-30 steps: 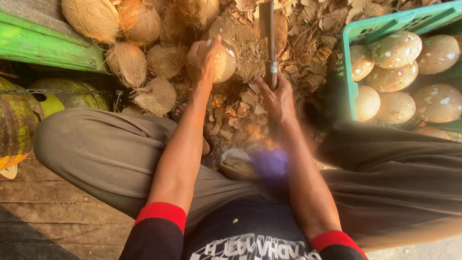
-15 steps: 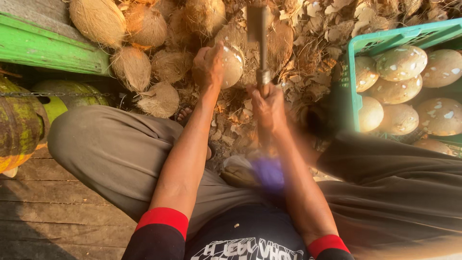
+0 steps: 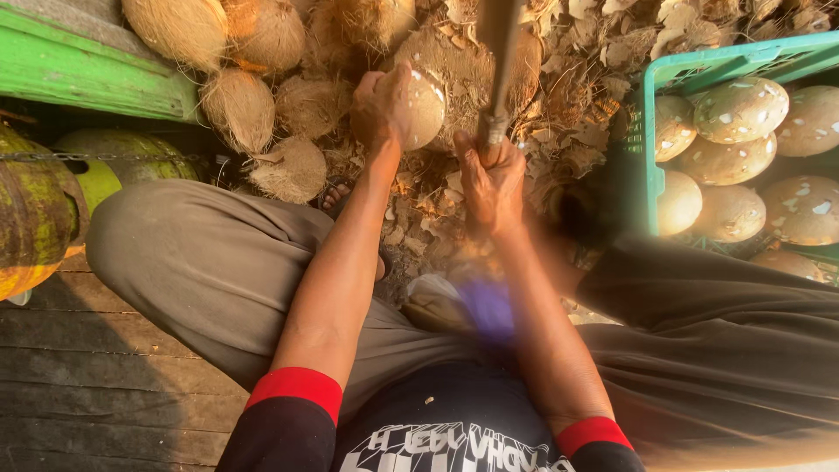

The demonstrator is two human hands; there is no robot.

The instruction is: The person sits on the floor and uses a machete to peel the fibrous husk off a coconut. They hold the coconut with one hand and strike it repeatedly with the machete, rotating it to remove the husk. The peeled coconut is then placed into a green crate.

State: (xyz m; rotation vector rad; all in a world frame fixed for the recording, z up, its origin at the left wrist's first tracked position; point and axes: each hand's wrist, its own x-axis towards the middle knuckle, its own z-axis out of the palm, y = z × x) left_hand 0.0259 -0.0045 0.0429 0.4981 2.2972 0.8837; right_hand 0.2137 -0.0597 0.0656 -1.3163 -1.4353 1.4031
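My left hand (image 3: 383, 105) grips a partly peeled, pale brown coconut (image 3: 423, 108) held out over a heap of husk chips. My right hand (image 3: 491, 179) is closed around the handle of a long chopping knife (image 3: 496, 52); the blurred blade points up and away, just right of the coconut. Both arms reach forward between my knees, with black sleeves and red cuffs near the bottom of the view.
Several fibrous unpeeled coconuts (image 3: 240, 105) lie at the upper left by a green wooden beam (image 3: 79, 79). A green plastic crate (image 3: 651, 149) at the right holds several peeled coconuts (image 3: 738, 109). Green husked coconuts (image 3: 35, 210) sit at the far left. Husk chips (image 3: 568, 96) cover the ground.
The knife has swung up from beside the coconut to a raised position. My right hand rose with it. The left hand keeps the coconut in about the same place.
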